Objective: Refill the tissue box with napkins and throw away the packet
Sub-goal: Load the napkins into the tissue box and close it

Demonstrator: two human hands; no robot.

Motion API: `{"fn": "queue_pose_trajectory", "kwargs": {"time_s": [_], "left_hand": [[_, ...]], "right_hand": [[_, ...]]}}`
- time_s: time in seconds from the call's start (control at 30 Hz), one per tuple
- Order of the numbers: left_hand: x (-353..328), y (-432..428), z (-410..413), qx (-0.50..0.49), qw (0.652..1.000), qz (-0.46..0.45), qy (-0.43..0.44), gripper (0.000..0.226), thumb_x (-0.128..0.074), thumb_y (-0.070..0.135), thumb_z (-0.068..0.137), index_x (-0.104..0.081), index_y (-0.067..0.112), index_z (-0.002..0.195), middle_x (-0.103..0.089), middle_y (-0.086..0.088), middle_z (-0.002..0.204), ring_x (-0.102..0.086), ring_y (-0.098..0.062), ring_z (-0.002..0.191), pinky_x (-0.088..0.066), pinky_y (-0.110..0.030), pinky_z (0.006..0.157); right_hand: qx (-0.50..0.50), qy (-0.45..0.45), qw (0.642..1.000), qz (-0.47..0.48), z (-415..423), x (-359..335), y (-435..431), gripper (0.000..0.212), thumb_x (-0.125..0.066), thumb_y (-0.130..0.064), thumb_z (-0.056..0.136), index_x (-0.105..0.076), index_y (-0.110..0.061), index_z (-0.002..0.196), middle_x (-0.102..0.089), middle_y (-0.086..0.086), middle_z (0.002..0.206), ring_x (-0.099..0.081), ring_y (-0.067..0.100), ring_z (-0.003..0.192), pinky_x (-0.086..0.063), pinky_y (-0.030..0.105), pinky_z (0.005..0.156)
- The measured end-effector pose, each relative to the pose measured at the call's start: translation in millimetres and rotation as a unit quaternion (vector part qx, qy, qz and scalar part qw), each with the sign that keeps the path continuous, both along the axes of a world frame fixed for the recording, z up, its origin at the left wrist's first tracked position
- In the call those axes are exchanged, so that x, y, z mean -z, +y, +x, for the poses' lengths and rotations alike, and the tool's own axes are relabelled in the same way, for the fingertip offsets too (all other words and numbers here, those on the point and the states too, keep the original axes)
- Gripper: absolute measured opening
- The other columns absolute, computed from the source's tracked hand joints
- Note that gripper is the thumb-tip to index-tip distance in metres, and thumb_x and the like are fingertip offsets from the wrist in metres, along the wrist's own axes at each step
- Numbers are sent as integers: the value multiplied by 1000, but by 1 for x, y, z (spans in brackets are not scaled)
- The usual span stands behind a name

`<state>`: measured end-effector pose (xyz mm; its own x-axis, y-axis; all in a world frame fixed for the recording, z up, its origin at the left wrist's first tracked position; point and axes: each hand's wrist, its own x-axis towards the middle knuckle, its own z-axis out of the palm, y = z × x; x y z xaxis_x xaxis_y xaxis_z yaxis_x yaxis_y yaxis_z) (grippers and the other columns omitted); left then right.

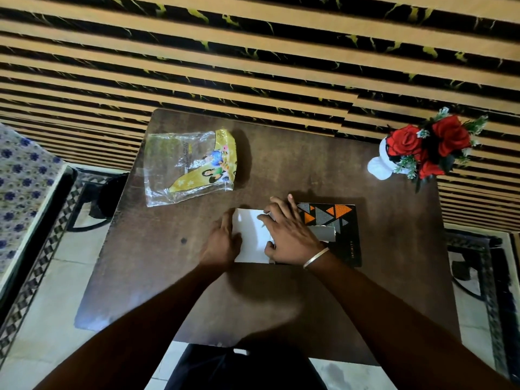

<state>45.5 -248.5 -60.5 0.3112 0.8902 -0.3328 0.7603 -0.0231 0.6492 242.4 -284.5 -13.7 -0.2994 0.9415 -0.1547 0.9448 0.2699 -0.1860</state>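
Centrally, a dark wooden table [281, 291] carries the black tissue box [342, 235], lying flat with white napkins [250, 235] jutting from its left end. The empty yellow-and-clear packet [188, 167] lies well apart, upper left. Both hands press flat, unclenched: left hand [221, 243] against the napkins' outer edge, right hand [289, 235] spread over napkins and box mouth.
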Motion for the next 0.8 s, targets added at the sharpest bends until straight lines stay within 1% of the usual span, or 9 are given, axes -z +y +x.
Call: {"fn": "queue_pose_trajectory", "kwargs": {"time_s": [0.07, 0.13, 0.2, 0.23, 0.3, 0.4, 0.5, 0.63, 0.8], "left_hand": [[-6, -3, 6, -70, 996, -25, -55, 64, -63, 8, 87, -36, 6, 145, -59, -15, 135, -58, -33, 118, -44, -27, 88], [-21, -6, 15, -137, 982, -54, -119, 52, -64, 11, 90, -43, 11, 138, -68, -12, 122, -66, -26, 101, -45, -24, 78], [-32, -11, 23, -169, 962, -83, -196, 32, -62, 30, 94, -54, 22, 124, -71, -6, 112, -67, -19, 92, -52, -33, 77], [-35, -13, 26, -184, 948, -108, -237, 26, -58, 41, 95, -58, 27, 117, -71, -2, 109, -67, -19, 95, -56, -41, 83], [-33, -18, 31, -211, 919, -161, -291, 31, -52, 52, 93, -64, 32, 113, -71, 2, 113, -67, -24, 107, -52, -55, 96], [-33, -23, 37, -196, 914, -166, -314, 31, -54, 39, 95, -64, 29, 123, -70, 2, 121, -65, -24, 115, -49, -55, 103], [-32, -30, 45, -169, 923, -169, -301, 40, -52, 29, 101, -53, 26, 141, -62, 5, 136, -57, -14, 128, -44, -40, 111], [-19, -37, 57, -160, 930, -181, -278, 50, -46, 58, 93, -43, 49, 141, -60, 12, 139, -59, -11, 126, -46, -48, 108], [-7, -44, 77, -215, 895, -214, -326, 46, -48, 67, 84, -48, 60, 130, -64, 3, 134, -66, -22, 118, -51, -55, 100]], "right_hand": [[1, 5, 1000, 11, 0, 4, -1, 56, -55, -33, 72, -63, -10, 122, -51, 12, 134, -26, 32, 148, -3, 58, 124], [11, 30, 999, 17, 0, 4, -1, 53, -54, -32, 76, -61, -13, 126, -47, 12, 142, -20, 30, 152, -1, 56, 125], [40, 56, 997, 33, 1, 0, -1, 54, -51, -35, 85, -53, -17, 136, -38, 9, 154, -14, 25, 155, 1, 57, 125], [67, 66, 994, 49, 3, -3, -1, 53, -49, -39, 90, -51, -19, 139, -35, 6, 158, -12, 23, 156, 3, 58, 124], [141, 90, 982, 91, 11, -9, -3, 48, -45, -43, 96, -50, -24, 140, -32, 3, 161, -10, 21, 156, 5, 60, 123], [285, 107, 941, 146, 36, -12, -8, 43, -40, -42, 98, -56, -26, 135, -33, 4, 161, -13, 21, 156, 6, 61, 122], [426, 95, 888, 147, 67, -5, -19, 47, -39, -45, 94, -59, -21, 130, -34, 11, 160, -15, 29, 155, -1, 63, 121], [513, 63, 851, 88, 82, 10, -34, 61, -36, -56, 90, -57, -19, 134, -35, 25, 155, -25, 44, 148, -19, 66, 117], [559, 204, 802, 56, 75, 10, -37, 58, -48, -46, 96, -46, -15, 144, -44, 27, 145, -45, 45, 132, -40, 49, 105]]}}
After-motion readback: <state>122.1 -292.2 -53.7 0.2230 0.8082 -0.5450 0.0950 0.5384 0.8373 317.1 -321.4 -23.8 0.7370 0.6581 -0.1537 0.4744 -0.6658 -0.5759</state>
